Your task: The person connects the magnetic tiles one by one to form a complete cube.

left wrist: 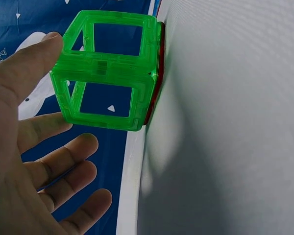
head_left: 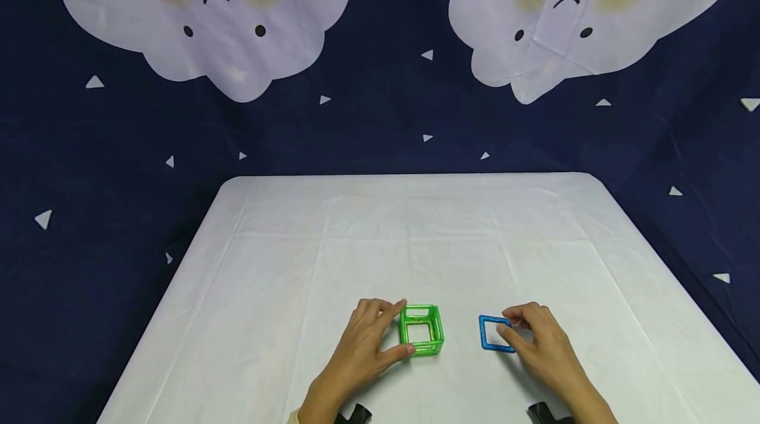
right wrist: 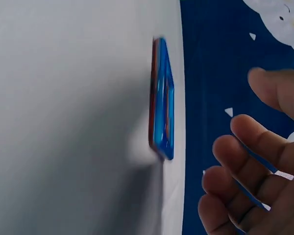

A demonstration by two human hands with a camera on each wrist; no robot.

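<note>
A see-through green magnetic-tile cube with open square sides sits on the white table. In the left wrist view a red edge shows along the base of the cube. My left hand holds it from the left side, index finger at the far corner and thumb at the near one. To the right lies a blue square magnetic tile, flat. The right wrist view shows a reddish layer under the blue tile. My right hand hovers just over its right side, fingers loosely bent and apart from it.
A white cloth with creases covers the table. Behind it hangs a dark blue curtain printed with clouds and small white triangles. Black straps show near both wrists at the bottom edge.
</note>
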